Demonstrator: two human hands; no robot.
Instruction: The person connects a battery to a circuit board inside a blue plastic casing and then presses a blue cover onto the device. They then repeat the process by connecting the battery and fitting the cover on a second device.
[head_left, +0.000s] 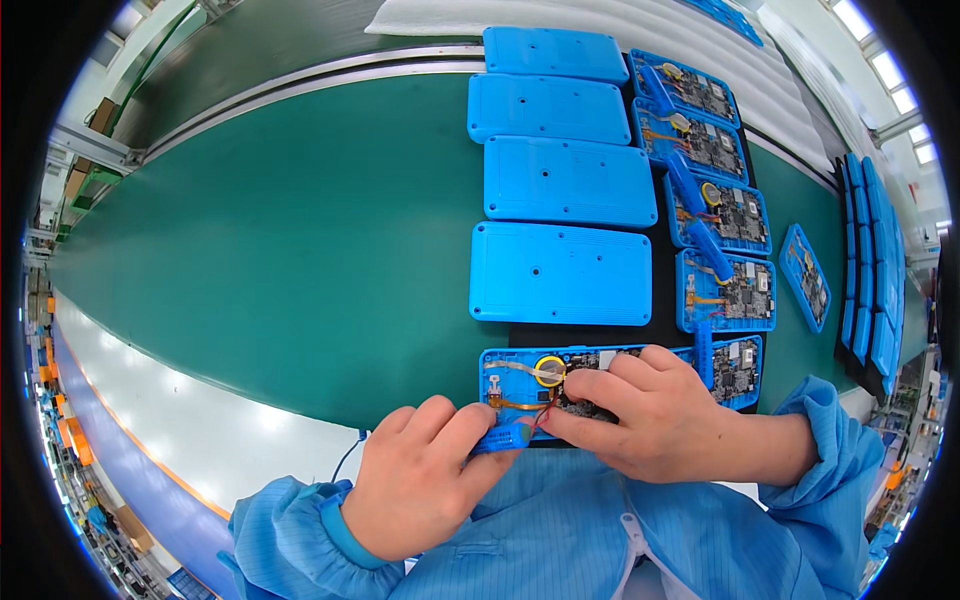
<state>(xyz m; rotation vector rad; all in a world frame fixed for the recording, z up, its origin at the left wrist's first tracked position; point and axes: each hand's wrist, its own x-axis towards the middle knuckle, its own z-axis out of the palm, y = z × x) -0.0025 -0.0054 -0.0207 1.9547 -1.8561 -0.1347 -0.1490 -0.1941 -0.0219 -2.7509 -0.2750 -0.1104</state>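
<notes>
In front of me an opened blue housing (513,361) lies at the table's near edge, with a circuit board inside and a round yellow-rimmed coin cell (550,371) near its middle. My left hand (428,468) is closed around a blue cylindrical battery (503,437) at the housing's near left corner. Thin red wires (542,413) lead from that battery toward the board. My right hand (655,415) reaches over the board from the right, its thumb and forefinger pinched about the wires' end beside the coin cell. The exact contact between fingertips and connector is hidden.
Several blue covers (560,272) form a column ahead. To their right, several open housings (742,290) with boards and batteries stand on a black mat. One separate small housing (805,278) lies farther right, near stacked blue parts (862,260). White foam sheeting (600,20) runs behind the green table (270,230).
</notes>
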